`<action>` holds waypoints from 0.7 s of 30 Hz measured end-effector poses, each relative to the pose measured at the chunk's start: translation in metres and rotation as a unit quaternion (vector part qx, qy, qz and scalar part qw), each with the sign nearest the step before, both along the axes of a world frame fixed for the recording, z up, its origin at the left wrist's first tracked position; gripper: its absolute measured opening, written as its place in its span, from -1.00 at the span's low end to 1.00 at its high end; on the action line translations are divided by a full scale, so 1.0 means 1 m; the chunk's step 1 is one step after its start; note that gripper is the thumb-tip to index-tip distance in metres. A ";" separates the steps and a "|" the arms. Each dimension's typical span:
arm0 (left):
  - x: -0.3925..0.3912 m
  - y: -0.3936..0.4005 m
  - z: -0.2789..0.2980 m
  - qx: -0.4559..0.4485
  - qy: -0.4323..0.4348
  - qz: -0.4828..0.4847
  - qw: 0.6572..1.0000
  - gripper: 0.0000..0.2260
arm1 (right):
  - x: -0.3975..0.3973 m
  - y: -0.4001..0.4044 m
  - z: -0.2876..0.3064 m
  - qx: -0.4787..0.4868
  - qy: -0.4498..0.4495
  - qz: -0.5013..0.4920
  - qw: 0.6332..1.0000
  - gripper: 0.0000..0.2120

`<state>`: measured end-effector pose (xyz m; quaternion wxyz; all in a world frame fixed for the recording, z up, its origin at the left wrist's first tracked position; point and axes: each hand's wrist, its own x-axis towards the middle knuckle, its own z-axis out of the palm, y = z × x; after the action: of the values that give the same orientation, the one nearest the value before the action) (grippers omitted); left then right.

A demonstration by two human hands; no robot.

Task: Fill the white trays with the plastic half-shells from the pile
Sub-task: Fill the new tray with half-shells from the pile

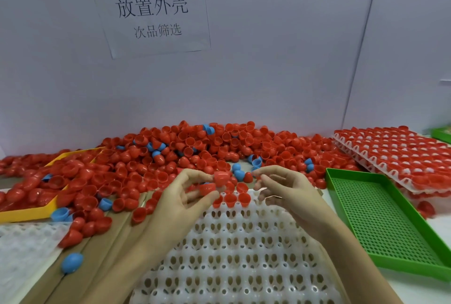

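Note:
A big pile of red half-shells (195, 147), with a few blue ones mixed in, lies across the back of the table. A white tray (234, 255) with rows of holes sits in front of me; a few red shells (238, 198) stand in its far row. My left hand (185, 196) hovers over the tray's far left corner, holding red half-shells (220, 178) between fingers and thumb. My right hand (288, 189) is just to the right, fingers curled and apart, fingertips near a red shell (248, 177); whether it grips anything is unclear.
A green perforated tray (385, 220) lies to the right. Behind it are stacked white trays filled with red shells (400, 152). A yellow tray (31, 213) half buried in shells is at left, another white tray (22, 245) at lower left, and a loose blue shell (72, 262).

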<state>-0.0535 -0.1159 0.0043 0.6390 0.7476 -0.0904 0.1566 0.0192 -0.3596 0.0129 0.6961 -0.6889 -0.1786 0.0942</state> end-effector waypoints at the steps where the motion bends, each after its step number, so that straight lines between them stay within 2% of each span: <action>1: -0.007 -0.003 0.001 -0.002 0.007 -0.026 1.000 -0.79 | -0.003 0.002 0.002 -0.017 -0.017 0.035 0.999 -0.83; 4: -0.017 -0.009 0.001 -0.004 0.013 -0.073 0.997 -0.86 | -0.012 0.008 0.004 -0.053 -0.064 0.135 0.987 -0.73; 6: -0.018 -0.012 0.000 -0.006 0.014 -0.081 0.997 -0.86 | -0.015 0.011 0.005 -0.057 -0.081 0.161 0.982 -0.72; 12: -0.018 -0.015 -0.008 0.018 -0.008 -0.008 1.000 -0.86 | -0.014 0.010 0.005 -0.080 -0.092 0.165 0.979 -0.73; 17: -0.017 -0.013 -0.007 0.009 0.011 0.020 1.000 -0.81 | -0.015 0.011 0.004 -0.073 -0.086 0.164 0.980 -0.70; 21: -0.019 -0.010 -0.009 0.076 0.043 0.039 0.995 -0.76 | -0.018 0.014 0.005 -0.068 -0.089 0.157 0.981 -0.75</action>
<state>-0.0722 -0.1262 -0.0043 0.5768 0.8031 -0.0456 0.1420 0.0015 -0.3457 0.0183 0.6054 -0.7039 -0.3386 0.1528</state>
